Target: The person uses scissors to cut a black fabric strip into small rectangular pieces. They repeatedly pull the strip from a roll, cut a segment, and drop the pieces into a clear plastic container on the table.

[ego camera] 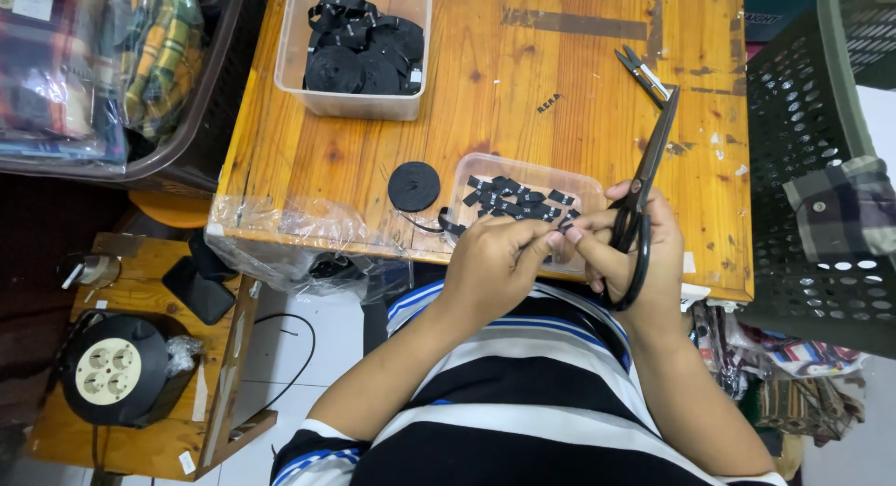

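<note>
Head view, looking down on a wooden bench [523, 94]. At its far edge, left of centre, sits a clear tub [355, 99] full of black tape rolls [359, 52]. One loose roll [413, 186] lies flat nr the near edge, w/ a thin black strip trailing off it toward the hands. Just right of it, at the near edge, a shallow clear tray [523, 169] holds cut black labels [518, 201]. Small snips [642, 74] lie toward the far right corner, well apart from the tray. Crumpled clear plastic [289, 229] hangs over the near left corner. Left of the bench: a dark basket w/ plaid cloth [159, 48], and lower down a stool w/ a cable reel [112, 369]. Right of the bench: a green perforated basket [803, 150] w/ plaid cloth draped over its rim.

Grip: left hand [490, 262] is closed, thumb and fingers pinched on a small black label piece [567, 227] just over the tray's near wall. Right hand [644, 253] is wrapped through the handles of black scissors [644, 183], also touching that piece; blades look shut, pointing away toward the snips.
</note>
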